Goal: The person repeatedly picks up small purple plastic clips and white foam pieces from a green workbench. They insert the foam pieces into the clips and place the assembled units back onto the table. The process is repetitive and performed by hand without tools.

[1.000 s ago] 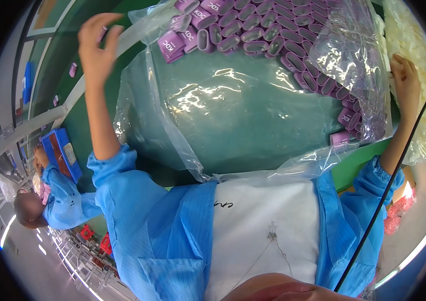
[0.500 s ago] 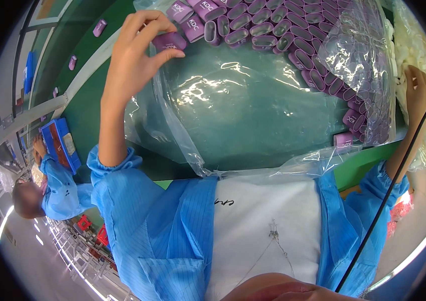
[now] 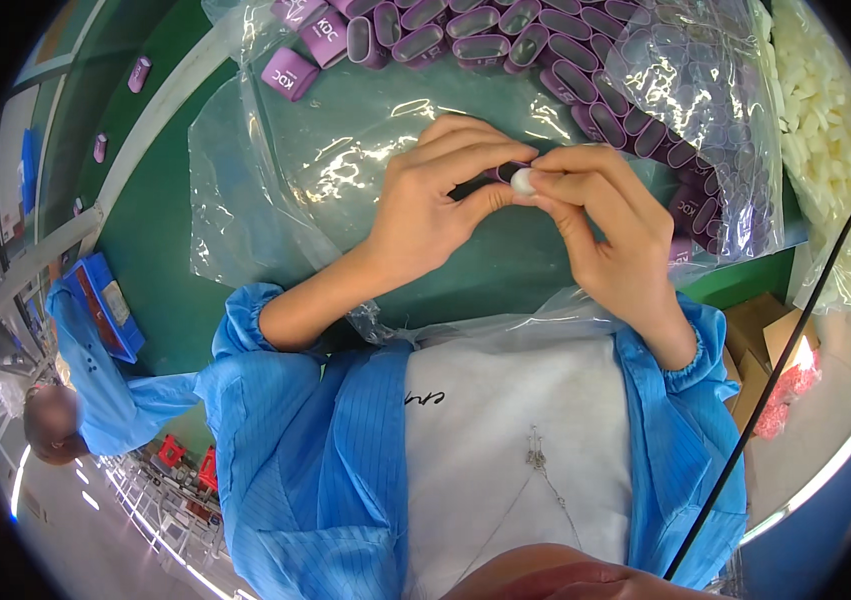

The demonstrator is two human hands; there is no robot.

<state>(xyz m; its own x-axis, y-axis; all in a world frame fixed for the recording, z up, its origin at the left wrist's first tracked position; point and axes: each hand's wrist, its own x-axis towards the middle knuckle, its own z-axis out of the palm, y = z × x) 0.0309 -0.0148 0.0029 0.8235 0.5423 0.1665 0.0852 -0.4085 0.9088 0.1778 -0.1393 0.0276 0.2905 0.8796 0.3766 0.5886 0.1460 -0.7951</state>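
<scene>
Over the middle of the work surface my two hands meet. Thumb and fingers of my left hand (image 3: 425, 200) are closed on a purple oval shell (image 3: 508, 172), mostly covered by the fingers. A small white plastic piece (image 3: 522, 183) is pinched by my right hand (image 3: 613, 225) at the shell's open end; whether it sits inside cannot be made out. Beyond my hands, many hollow purple shells (image 3: 480, 50) stand packed together, most with their openings showing. One purple shell (image 3: 289, 74) lies apart at the upper left, on the clear plastic sheet (image 3: 335, 130).
A clear bag of whitish pieces (image 3: 813, 130) lies at the far right, with cardboard boxes (image 3: 751, 335) below it. A black cable (image 3: 775, 400) crosses the right side. At left, a co-worker in blue (image 3: 130, 400) sits by a blue tray (image 3: 123, 330). Purple shells (image 3: 139, 74) lie beyond the rail.
My left hand has come from the upper left to the middle with a purple shell. My right hand has left the bag at right and joined it, holding a white piece.
</scene>
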